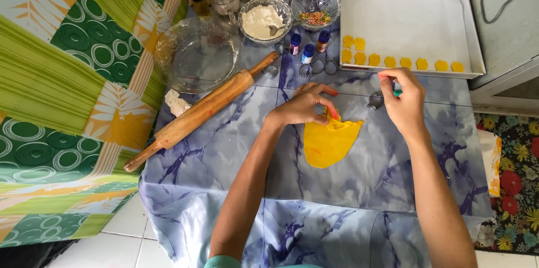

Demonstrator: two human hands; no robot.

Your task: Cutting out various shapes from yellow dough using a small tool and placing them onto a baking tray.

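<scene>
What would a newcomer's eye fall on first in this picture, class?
The flat piece of yellow dough at the centre of the blue marbled cloth, with the left hand pinching its top edge. Next, the wooden rolling pin lying diagonally to the left, and the small yellow cut-outs lining the white tray behind.

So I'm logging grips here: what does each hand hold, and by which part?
The left hand pinches the upper edge of the yellow dough sheet. The right hand holds a small blue object at its fingertips; which part cannot be told.

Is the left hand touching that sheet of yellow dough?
Touching. The head view shows the left hand with its fingertips pinching up the top edge of the yellow dough, no gap between them.
</scene>
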